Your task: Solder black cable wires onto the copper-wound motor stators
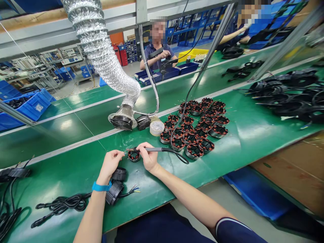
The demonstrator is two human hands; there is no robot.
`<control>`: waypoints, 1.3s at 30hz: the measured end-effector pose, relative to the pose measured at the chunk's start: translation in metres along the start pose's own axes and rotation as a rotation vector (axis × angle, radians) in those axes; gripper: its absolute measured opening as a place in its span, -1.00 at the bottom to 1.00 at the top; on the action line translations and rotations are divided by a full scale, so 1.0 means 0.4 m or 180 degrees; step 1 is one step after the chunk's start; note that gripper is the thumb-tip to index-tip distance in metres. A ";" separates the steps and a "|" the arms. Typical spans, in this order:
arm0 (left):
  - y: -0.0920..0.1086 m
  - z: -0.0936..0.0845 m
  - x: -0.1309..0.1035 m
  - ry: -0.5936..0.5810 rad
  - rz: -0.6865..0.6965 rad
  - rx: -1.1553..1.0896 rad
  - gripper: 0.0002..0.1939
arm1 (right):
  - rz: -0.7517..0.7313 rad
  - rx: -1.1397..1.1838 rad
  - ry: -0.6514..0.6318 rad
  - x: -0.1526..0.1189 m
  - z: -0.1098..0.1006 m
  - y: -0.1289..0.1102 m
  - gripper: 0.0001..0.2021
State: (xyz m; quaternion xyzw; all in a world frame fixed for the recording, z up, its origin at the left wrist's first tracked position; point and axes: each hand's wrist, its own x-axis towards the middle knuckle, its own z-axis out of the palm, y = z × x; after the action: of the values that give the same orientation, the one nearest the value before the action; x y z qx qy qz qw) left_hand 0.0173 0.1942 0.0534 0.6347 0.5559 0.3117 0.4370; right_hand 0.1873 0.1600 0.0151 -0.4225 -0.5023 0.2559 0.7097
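Note:
My right hand (149, 156) grips a soldering iron (157, 149), its tip pointing left over a small stator (134, 156) with copper windings. My left hand (112, 163) is pinched closed just left of that stator, on a thin solder wire (84, 125) that runs down to it from the upper left. Fine wire ends show at the left fingertips, and faint smoke rises near the tip. Beneath my left wrist, with its blue band (101, 186), lie a black round housing (114, 192) with stripped coloured leads and another black ring part (119, 174).
Several stators (194, 151) stand grouped at the right. Behind the work are a fume extractor nozzle (122, 118) on a foil duct and a tape roll (157, 128). Black cables (63, 203) lie left, black housings (291, 98) far right. A co-worker (158, 50) sits across the bench.

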 end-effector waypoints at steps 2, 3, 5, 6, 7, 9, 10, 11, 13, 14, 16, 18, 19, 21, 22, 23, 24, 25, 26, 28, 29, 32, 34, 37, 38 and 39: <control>0.003 0.000 -0.001 0.0002 -0.0001 -0.0021 -0.67 | -0.0071 -0.0102 -0.0096 0.002 0.000 -0.004 -0.74; 0.004 0.000 -0.001 -0.0002 -0.0001 -0.0024 -0.67 | -0.0115 -0.0182 -0.0171 0.003 0.000 -0.007 -0.74; 0.005 0.000 -0.002 -0.0020 -0.0007 -0.0028 -0.67 | -0.0235 -0.0392 -0.0352 0.007 0.002 -0.013 -0.77; 0.005 -0.001 -0.003 -0.0034 -0.0017 -0.0028 -0.67 | -0.0310 -0.0498 -0.0453 0.010 0.003 -0.015 -0.79; 0.005 -0.001 -0.003 -0.0054 -0.0028 -0.0028 -0.67 | -0.0392 -0.0581 -0.0566 0.012 0.006 -0.015 -0.80; 0.005 -0.002 -0.004 -0.0107 -0.0051 -0.0033 -0.66 | -0.0558 -0.0659 -0.0781 0.017 0.013 -0.011 -0.81; 0.005 -0.003 -0.005 -0.0137 -0.0054 -0.0036 -0.65 | -0.0623 -0.0664 -0.0874 0.019 0.017 -0.007 -0.79; 0.005 -0.003 -0.006 -0.0164 -0.0051 -0.0040 -0.65 | -0.0662 -0.0649 -0.0959 0.020 0.021 -0.001 -0.76; 0.005 -0.004 -0.009 -0.0196 -0.0028 -0.0054 -0.64 | -0.0681 -0.0582 -0.1121 0.021 0.028 0.012 -0.67; 0.005 -0.005 -0.010 -0.0204 -0.0018 -0.0062 -0.63 | -0.0684 -0.0538 -0.1204 0.021 0.031 0.018 -0.63; 0.007 -0.006 -0.013 -0.0222 -0.0016 -0.0089 -0.61 | -0.0710 -0.0475 -0.1392 0.019 0.035 0.027 -0.57; 0.008 -0.007 -0.016 -0.0263 -0.0040 -0.0145 -0.60 | -0.0763 -0.0544 -0.1519 0.016 0.038 0.029 -0.55; 0.008 -0.008 -0.017 -0.0290 -0.0055 -0.0180 -0.60 | -0.0786 -0.0612 -0.1544 0.015 0.039 0.029 -0.56; 0.008 -0.009 -0.018 -0.0346 -0.0080 -0.0251 -0.60 | -0.0844 -0.0753 -0.1534 0.013 0.041 0.025 -0.59; 0.007 -0.010 -0.018 -0.0371 -0.0086 -0.0275 -0.60 | -0.0888 -0.0805 -0.1513 0.012 0.042 0.024 -0.60; 0.007 -0.010 -0.017 -0.0390 -0.0086 -0.0283 -0.61 | -0.0935 -0.0837 -0.1490 0.012 0.042 0.022 -0.62; 0.007 -0.011 -0.017 -0.0414 -0.0079 -0.0273 -0.61 | -0.0975 -0.0861 -0.1471 0.013 0.042 0.021 -0.62; 0.007 -0.011 -0.017 -0.0445 -0.0070 -0.0250 -0.61 | -0.1001 -0.0881 -0.1458 0.013 0.041 0.021 -0.62; 0.008 -0.011 -0.017 -0.0486 -0.0067 -0.0220 -0.61 | -0.1010 -0.0896 -0.1448 0.014 0.039 0.020 -0.62; 0.010 -0.012 -0.019 -0.0589 -0.0089 -0.0171 -0.60 | -0.1006 -0.0909 -0.1405 0.014 0.033 0.019 -0.62; 0.011 -0.012 -0.020 -0.0632 -0.0116 -0.0165 -0.60 | -0.1004 -0.0908 -0.1392 0.013 0.029 0.019 -0.63; 0.014 -0.014 -0.022 -0.0694 -0.0225 -0.0279 -0.59 | -0.0987 -0.0914 -0.1397 0.008 0.021 0.015 -0.64; 0.013 -0.016 -0.021 -0.0751 -0.0316 -0.0451 -0.59 | -0.0959 -0.0954 -0.1436 0.003 0.020 0.014 -0.64; 0.005 -0.018 -0.016 -0.0851 -0.0450 -0.0656 -0.55 | -0.0943 -0.0996 -0.1474 -0.003 0.024 0.017 -0.64; 0.001 -0.017 -0.013 -0.0843 -0.0471 -0.0684 -0.54 | -0.0948 -0.0995 -0.1480 -0.004 0.025 0.019 -0.63; -0.003 -0.017 -0.010 -0.0812 -0.0482 -0.0702 -0.53 | -0.0953 -0.0990 -0.1483 -0.005 0.026 0.019 -0.63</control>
State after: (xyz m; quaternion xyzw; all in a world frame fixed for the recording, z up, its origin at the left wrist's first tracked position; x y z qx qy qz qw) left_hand 0.0101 0.1918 0.0554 0.5737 0.5046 0.2540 0.5931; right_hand 0.1773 0.1657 0.0090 -0.3774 -0.7411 0.1585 0.5322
